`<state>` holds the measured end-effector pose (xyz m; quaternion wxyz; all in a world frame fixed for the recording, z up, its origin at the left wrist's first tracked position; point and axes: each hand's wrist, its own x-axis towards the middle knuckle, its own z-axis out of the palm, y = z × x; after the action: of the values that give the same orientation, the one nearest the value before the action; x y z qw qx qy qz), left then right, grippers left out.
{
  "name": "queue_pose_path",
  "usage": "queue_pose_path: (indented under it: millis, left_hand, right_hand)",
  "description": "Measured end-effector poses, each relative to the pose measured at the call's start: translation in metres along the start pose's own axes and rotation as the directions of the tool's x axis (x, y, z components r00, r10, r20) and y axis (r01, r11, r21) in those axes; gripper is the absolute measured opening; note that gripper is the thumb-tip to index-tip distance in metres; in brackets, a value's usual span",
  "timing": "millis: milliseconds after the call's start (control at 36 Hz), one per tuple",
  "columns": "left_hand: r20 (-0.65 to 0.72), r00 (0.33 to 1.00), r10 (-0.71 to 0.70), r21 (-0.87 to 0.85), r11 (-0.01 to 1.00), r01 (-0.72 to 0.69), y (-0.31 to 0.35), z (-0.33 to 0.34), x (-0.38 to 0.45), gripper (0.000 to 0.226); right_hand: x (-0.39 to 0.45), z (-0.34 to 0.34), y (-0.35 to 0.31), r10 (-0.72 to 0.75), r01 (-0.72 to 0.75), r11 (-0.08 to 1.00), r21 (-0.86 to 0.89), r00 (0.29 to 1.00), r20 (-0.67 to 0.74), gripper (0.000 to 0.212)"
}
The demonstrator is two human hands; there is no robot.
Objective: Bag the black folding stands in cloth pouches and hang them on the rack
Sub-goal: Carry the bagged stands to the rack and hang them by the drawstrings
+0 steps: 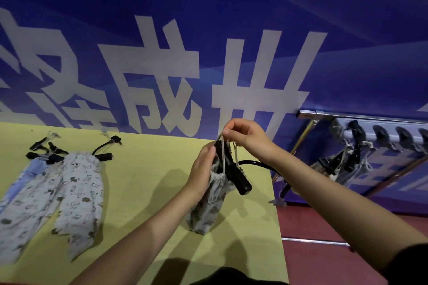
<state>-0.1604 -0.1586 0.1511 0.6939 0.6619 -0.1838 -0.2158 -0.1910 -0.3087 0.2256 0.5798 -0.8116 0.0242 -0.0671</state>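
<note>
A patterned cloth pouch (209,203) hangs upright above the yellow table, with a black folding stand (239,180) sticking out of its gathered mouth. My left hand (203,166) holds the pouch at its neck. My right hand (245,135) pinches the drawstring above it and holds the cord taut. On the left of the table lie three more pouches (78,194), black stands (104,149) poking from their tops. At the right, the rack (379,133) with black hooks carries a hanging bagged stand (342,166).
The yellow table (143,187) ends at a right edge near my right forearm; beyond it is red floor (324,238). A blue banner with large white characters (162,76) fills the back wall. The rack stands on slanted metal legs (301,139).
</note>
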Motion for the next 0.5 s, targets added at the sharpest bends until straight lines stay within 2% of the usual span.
queue_pose_path:
  millis: [111,278,361,500]
  left_hand:
    - [-0.049,0.997,-0.056,-0.048,0.997,0.054,0.004,0.001,0.009,0.020]
    - [-0.121,0.992,-0.023,-0.105,0.994,0.010,0.007,0.008,0.012,0.016]
    - [-0.147,0.989,-0.022,-0.110,0.994,0.006,0.007,0.006,0.016,0.021]
    - [-0.077,0.997,-0.021,-0.125,0.992,0.011,0.003,-0.001,0.022,0.033]
  right_hand:
    - [0.005,0.008,-0.007,-0.027,0.027,1.000,-0.002,0.999,-0.039,0.015]
    - [0.017,0.015,-0.024,-0.070,0.071,0.997,0.000,0.983,-0.169,0.024]
    - [0.018,0.017,-0.027,-0.089,0.090,0.996,-0.003,0.976,-0.201,0.023]
    - [0.014,0.014,-0.026,-0.099,0.094,0.995,-0.033,0.971,-0.216,0.019]
